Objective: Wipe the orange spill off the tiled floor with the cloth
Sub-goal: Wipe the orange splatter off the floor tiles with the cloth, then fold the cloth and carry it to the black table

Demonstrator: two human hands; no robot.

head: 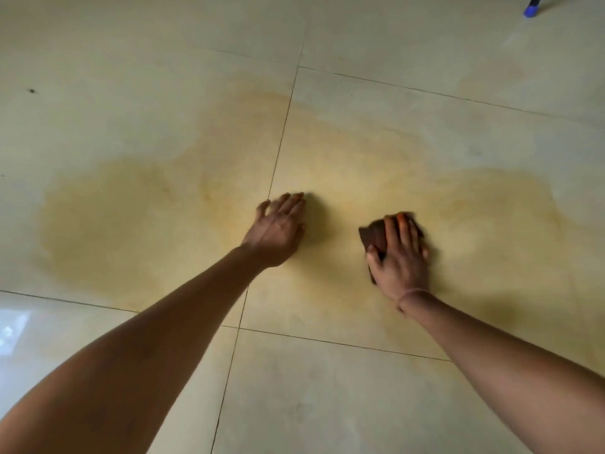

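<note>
I see my right hand (401, 257) pressed flat on the dark cloth (376, 237) mid-spill, my left hand (278, 229) open and empty on the tiled floor (327, 404), and I fear this small cloth will only smear the wide orange spill (131, 217) outward.
</note>
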